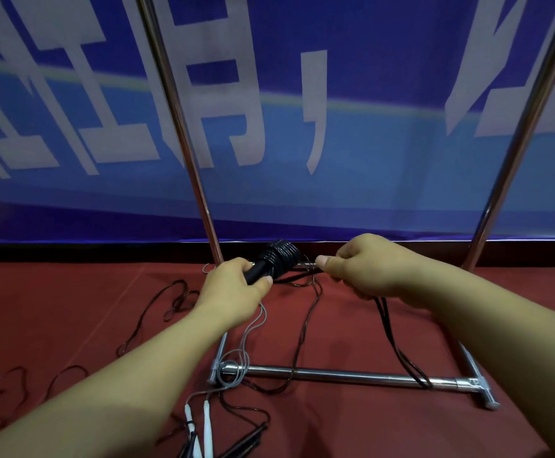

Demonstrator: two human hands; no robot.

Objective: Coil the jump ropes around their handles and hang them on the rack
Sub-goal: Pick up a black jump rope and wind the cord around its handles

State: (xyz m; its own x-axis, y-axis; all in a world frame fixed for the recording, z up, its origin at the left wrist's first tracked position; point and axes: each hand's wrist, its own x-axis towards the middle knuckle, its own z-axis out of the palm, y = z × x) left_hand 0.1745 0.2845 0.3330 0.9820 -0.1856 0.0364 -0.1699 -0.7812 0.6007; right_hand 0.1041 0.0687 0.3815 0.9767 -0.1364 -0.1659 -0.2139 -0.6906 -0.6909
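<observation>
Nearest the camera, at the bottom edge, lie two slim white handles (206, 424) of a thin grey rope (246, 338), with dark, slender handles (246, 441) of other ropes beside them, all resting on smooth dark-red floor covering (71, 309). The grey rope loops up past the near left corner of the rack (352, 376), a frame of shiny round metal tubing whose near base bar lies flat on the red surface and whose two uprights rise at the far side, left and right.

Both bare forearms reach forward from the near corners. The left hand (233, 285) has its fingers and thumb curled tightly round a matte black cylindrical jump-rope handle (259, 271), held tilted up and away to the right. Around the far end of that handle sits a thick, ribbed coil of glossy black rope (282, 256), wound turn upon turn. The right hand (365, 266), just right of the coil, is clenched on the free black rope strands (386, 325), thumb pressed on top; the strands run from the coil through the fist, then trail down and cross the rack's near bar toward its right end.

Thin brown ropes (157, 312) sprawl in loose tangles over the red covering at left and within the rack's base. Behind stands a blue banner (385, 94) with large pale lettering.
</observation>
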